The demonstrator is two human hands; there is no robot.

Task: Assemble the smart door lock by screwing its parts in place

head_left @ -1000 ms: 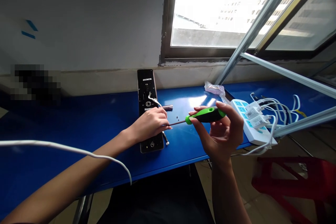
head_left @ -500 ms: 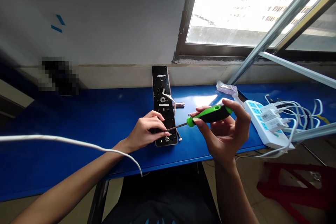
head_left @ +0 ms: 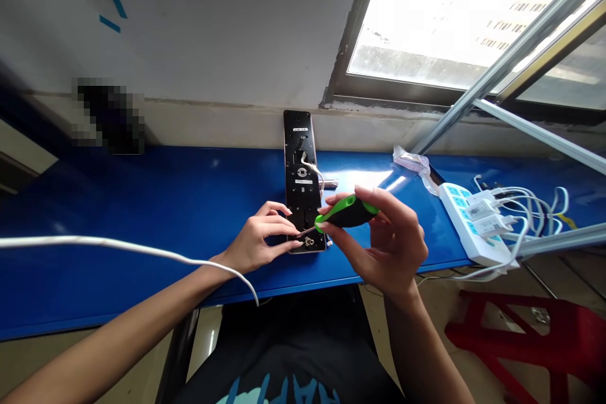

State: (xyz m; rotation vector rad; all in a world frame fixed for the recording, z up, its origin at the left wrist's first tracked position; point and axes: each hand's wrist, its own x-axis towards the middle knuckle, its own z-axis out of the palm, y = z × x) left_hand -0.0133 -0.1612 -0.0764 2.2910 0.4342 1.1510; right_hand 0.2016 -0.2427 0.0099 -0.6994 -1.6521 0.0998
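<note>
A long black panel (head_left: 294,197), which looks like the back of an electronic door lock, lies on the blue table with its far end toward the wall. A white cable (head_left: 313,167) is plugged into it, and a metal handle (head_left: 330,184) sticks out on the right. My right hand (head_left: 395,246) grips a green and black screwdriver (head_left: 350,211), its shaft slanting down to the left. At the panel's near end my left hand (head_left: 262,237) pinches at the screwdriver's tip; whatever is between its fingertips is too small to make out.
To the right, a white power strip (head_left: 466,221) holds plugged-in chargers and tangled cables. A plastic bag (head_left: 414,163) lies at the back, near a metal frame (head_left: 502,66). Another white cable (head_left: 142,249) crosses above my left forearm. A red stool (head_left: 525,334) stands below.
My right hand has brought the screwdriver left, so its handle is nearer my left fingers and less shaft shows. My left hand still pinches at the tip. The view has shifted slightly.
</note>
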